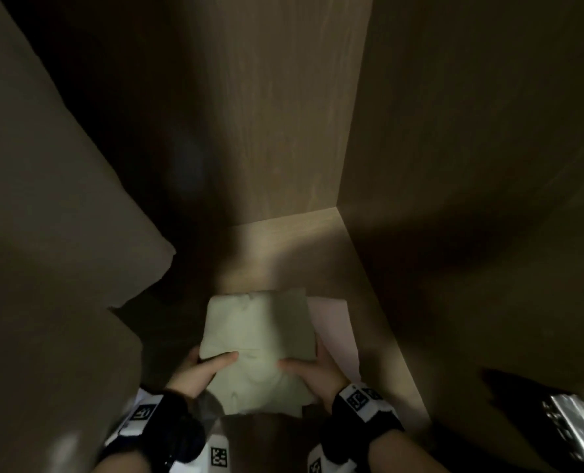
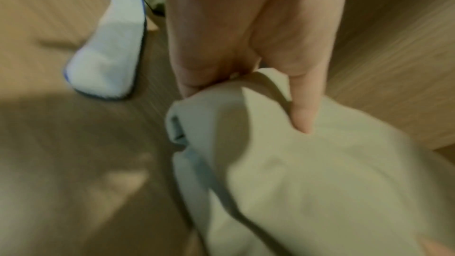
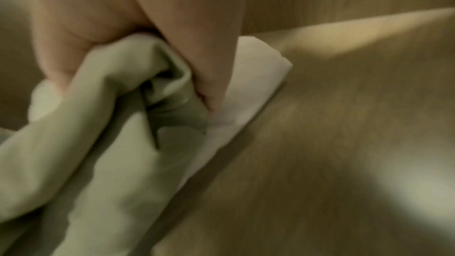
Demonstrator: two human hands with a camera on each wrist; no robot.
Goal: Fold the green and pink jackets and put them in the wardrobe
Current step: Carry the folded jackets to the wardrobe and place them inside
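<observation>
A folded pale green jacket (image 1: 258,331) lies low in the wooden wardrobe, on top of the folded pink jacket (image 1: 334,331), whose right edge sticks out beneath it. My left hand (image 1: 203,368) grips the green jacket's near left corner, thumb on top. My right hand (image 1: 312,368) grips its near right corner. The left wrist view shows the left hand (image 2: 246,89) pinching the green jacket (image 2: 320,182). In the right wrist view my right hand (image 3: 138,61) clutches bunched green fabric (image 3: 86,153) above the pink jacket (image 3: 246,92).
The wardrobe's back panel (image 1: 283,114) and right side wall (image 1: 471,165) close in the shelf floor (image 1: 300,244). A dark hanging cloth (image 1: 45,233) fills the left. A foot in a white sock (image 2: 105,55) stands on the wooden floor. A shiny object (image 1: 570,428) sits at lower right.
</observation>
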